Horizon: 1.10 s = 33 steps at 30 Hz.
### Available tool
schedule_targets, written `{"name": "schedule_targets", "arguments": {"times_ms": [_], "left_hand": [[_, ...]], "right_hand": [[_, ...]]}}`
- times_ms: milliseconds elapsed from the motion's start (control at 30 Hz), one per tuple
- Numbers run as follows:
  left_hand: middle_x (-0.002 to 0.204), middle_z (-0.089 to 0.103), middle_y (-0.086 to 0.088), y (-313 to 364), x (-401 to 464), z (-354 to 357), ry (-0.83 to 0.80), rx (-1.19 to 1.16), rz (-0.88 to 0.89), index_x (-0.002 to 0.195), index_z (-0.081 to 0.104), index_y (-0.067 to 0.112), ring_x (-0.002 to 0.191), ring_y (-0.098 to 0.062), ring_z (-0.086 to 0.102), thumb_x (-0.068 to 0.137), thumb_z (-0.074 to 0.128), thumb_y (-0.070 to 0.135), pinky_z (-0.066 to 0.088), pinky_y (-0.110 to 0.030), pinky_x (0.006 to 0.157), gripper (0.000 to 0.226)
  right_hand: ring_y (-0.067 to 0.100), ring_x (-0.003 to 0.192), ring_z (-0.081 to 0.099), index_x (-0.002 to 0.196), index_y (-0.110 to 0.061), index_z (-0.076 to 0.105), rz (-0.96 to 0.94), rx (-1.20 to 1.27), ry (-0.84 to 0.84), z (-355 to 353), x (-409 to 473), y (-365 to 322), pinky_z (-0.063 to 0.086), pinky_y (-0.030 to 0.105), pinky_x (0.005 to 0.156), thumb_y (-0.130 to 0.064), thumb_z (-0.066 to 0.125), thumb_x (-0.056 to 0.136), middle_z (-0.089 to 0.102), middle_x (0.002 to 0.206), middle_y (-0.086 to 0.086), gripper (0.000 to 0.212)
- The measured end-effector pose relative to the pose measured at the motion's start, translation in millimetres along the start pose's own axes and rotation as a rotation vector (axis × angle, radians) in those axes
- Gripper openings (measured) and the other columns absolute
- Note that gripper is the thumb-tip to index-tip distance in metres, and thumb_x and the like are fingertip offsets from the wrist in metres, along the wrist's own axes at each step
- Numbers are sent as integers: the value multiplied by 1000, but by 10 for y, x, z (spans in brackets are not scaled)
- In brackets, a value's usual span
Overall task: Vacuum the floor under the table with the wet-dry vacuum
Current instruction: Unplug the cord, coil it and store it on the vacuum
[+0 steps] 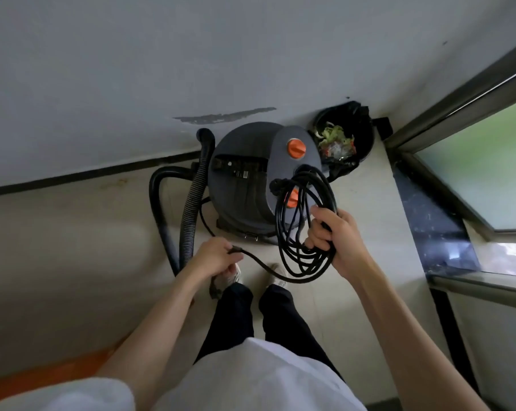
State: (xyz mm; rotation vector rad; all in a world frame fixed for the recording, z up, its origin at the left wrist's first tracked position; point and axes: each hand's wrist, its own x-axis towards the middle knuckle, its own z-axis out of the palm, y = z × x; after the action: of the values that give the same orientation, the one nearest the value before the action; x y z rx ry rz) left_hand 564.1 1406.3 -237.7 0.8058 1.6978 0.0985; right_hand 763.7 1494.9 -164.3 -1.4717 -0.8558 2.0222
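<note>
Coiled cord point(302, 229) gripped by right hand point(336, 235) at frame centre, fingers curled round loops; loose strand pinched by left hand point(216, 256); vacuum point(244, 185) behind.

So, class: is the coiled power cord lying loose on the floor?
No, the right hand holds the coiled power cord up off the floor in front of the vacuum.

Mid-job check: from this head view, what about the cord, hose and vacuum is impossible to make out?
- Cord plug: not visible; the end runs into the left hand, whose fingers cover it.
- Hose nozzle end: hidden behind the left forearm.
- Vacuum label: too small and blurred to read.
- Vacuum wheels: hidden under its body.
- Table: outside the frame.
- Right hand covers part of the coil.
</note>
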Motion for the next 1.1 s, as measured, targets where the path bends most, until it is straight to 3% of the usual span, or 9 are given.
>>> {"name": "schedule_targets", "arguments": {"times_ms": [67, 200, 333, 433, 533, 633, 733, 833, 1100], "left_hand": [[68, 69, -4, 235, -222, 11, 54, 11, 63, 92, 54, 16, 52, -9, 59, 93, 56, 24, 48, -19, 55, 8], [72, 71, -2, 586, -563, -10, 56, 68, 158, 107, 43, 18, 60, -11, 66, 93, 57, 22, 52, -22, 61, 20], [84, 72, -11, 1035, -848, -93, -161, -131, 275, 101, 61, 7, 78, -20, 69, 96, 51, 18, 56, -27, 74, 16], [91, 72, -13, 1267, -1006, -236, -338, -354, 289, 102, 63, 3, 84, -17, 70, 101, 38, 15, 55, -26, 77, 28], [109, 70, -10, 1373, -1106, -376, -464, -354, 388, 110, 62, 8, 101, -21, 67, 101, 33, 8, 53, -27, 81, 30], [108, 71, -6, 1430, -1113, -370, -366, -293, 461, 109, 62, 10, 99, -19, 67, 97, 46, 10, 54, -25, 76, 21], [78, 73, -1, 1468, -1040, -267, -119, -278, 472, 90, 68, 12, 73, -13, 67, 93, 54, 18, 47, -25, 69, 15], [49, 57, 14, 1537, -986, -188, 117, -266, 451, 78, 69, 15, 54, -1, 49, 97, 50, 24, 39, -15, 59, 28], [65, 61, 2, 1632, -850, -61, 162, -763, 386, 83, 67, 9, 58, -9, 55, 87, 62, 3, 47, -19, 55, 9]], "right_hand": [[12, 37, 22, 58, -17, 35, -16, 14, -3, -18, -60, -56, 34, 28, 47, -6, 45, 97, 22, 43, -3, 42], [12, 39, 22, 57, -18, 41, -52, 54, 0, -75, -168, -172, 29, 30, 51, -7, 46, 97, 23, 45, -3, 42], [12, 41, 25, 63, -15, 41, -88, 92, 9, -73, -251, -276, 28, 27, 52, -8, 45, 98, 27, 46, -4, 36], [12, 43, 30, 69, -13, 39, -111, 164, 41, -135, -264, -333, 31, 29, 55, -9, 47, 98, 31, 46, -4, 30], [13, 45, 35, 73, -12, 42, -138, 181, 55, -222, -270, -380, 31, 30, 57, -11, 50, 97, 36, 47, -3, 25], [14, 47, 38, 75, -12, 44, -169, 194, 63, -251, -293, -440, 32, 30, 58, -13, 50, 97, 39, 49, -2, 23], [13, 47, 41, 79, -11, 45, -186, 223, 49, -261, -349, -482, 36, 28, 58, -13, 49, 98, 40, 50, -2, 19], [14, 51, 44, 79, -10, 48, -190, 205, 31, -258, -403, -475, 37, 30, 60, -15, 49, 97, 45, 53, -1, 19], [18, 67, 61, 92, -2, 62, -133, 175, -23, -237, -455, -434, 50, 27, 66, -14, 52, 95, 65, 78, 9, 16]]}}
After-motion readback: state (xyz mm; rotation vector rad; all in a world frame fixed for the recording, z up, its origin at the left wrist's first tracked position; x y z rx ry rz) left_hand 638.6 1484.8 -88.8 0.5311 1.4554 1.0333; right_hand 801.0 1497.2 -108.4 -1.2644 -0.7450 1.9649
